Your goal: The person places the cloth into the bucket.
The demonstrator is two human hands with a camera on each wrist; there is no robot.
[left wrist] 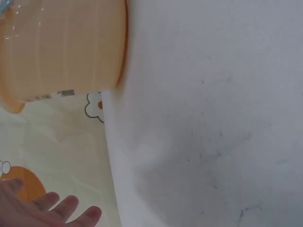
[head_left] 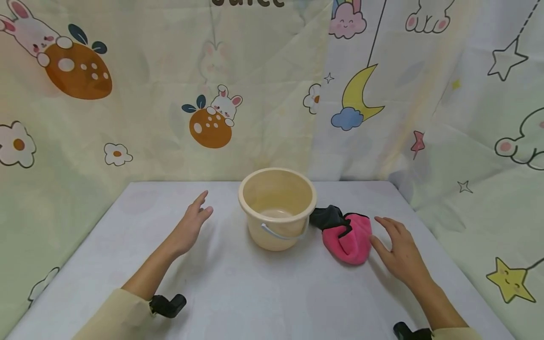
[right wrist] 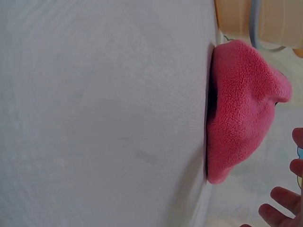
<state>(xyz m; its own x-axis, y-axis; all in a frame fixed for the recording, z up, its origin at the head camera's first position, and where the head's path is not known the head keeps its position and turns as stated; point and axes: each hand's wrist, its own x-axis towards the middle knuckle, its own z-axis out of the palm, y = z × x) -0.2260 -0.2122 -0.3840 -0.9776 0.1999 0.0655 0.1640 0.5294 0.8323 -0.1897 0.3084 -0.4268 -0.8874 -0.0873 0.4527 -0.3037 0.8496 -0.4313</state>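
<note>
A cream plastic bucket (head_left: 269,231) with a pale handle stands upright at the middle of the table. Just right of it lies a crumpled pink fleecy cloth item (head_left: 350,243) with black edging, and a dark grey fabric part (head_left: 327,217) bunched beside the bucket. My right hand (head_left: 399,250) hovers close to the pink item's right side, fingers spread and holding nothing. To the left of the bucket, my left hand (head_left: 193,226) is raised with its fingers extended, apart from the bucket. In the right wrist view, the pink cloth (right wrist: 241,109) shows its fuzzy surface.
The white table (head_left: 238,293) reaches to a printed cloth backdrop (head_left: 148,104) at its far edge. A black wrist device (head_left: 167,306) sits on the left forearm and another black device (head_left: 412,331) on the right.
</note>
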